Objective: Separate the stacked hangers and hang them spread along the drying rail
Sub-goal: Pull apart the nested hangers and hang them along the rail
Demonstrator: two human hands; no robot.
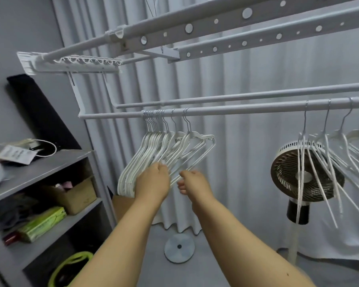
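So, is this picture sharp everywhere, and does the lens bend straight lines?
Head view: the bunched hangers and both hands, left hand and right hand, are fairly sharp; the shelf at the left edge is smeared; the drying rail bows from wide-angle distortion; light is soft, without glare.

Just above the two hands, roughly ten white hangers [166, 150] hung bunched; their exact number was unclear. Well to the hands' right, four spread hangers [327, 154] hung.
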